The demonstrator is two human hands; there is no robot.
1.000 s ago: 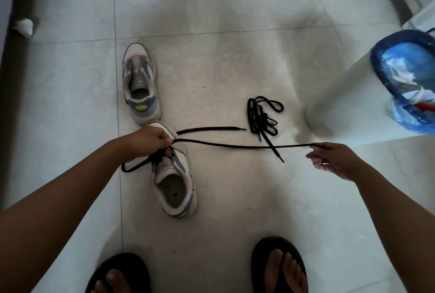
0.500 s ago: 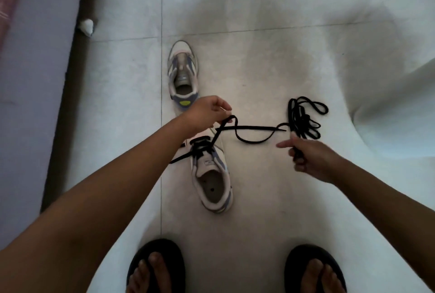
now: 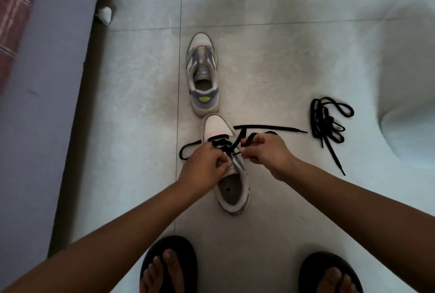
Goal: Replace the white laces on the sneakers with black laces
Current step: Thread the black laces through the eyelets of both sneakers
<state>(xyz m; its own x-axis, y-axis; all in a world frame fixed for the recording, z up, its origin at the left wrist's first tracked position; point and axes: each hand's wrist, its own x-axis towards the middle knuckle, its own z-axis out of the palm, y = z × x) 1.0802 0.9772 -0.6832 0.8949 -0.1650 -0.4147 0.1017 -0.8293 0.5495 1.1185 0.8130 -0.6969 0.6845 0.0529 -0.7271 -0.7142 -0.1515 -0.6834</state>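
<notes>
Two white-and-blue sneakers stand toe to heel on the tiled floor. The near sneaker [image 3: 231, 184] carries a black lace [image 3: 270, 128] threaded through its front eyelets; one end trails right, the other loops out to the left. My left hand [image 3: 204, 165] grips the sneaker's left side at the eyelets. Over the tongue, my right hand [image 3: 266, 151] pinches the black lace. The far sneaker [image 3: 203, 73] has no lace. A second black lace [image 3: 327, 123] lies bundled on the floor to the right.
My two feet in black sandals [image 3: 169, 264] stand at the bottom edge. A purple-covered bed edge [image 3: 44, 104] runs along the left. A crumpled white scrap [image 3: 104, 13] lies by it. A white rounded object [image 3: 409, 132] sits at the right.
My right hand came in from the right to the near sneaker's tongue, and my left hand dropped onto the eyelets. The lace slackened. The view shifted left, taking the blue bin out of sight.
</notes>
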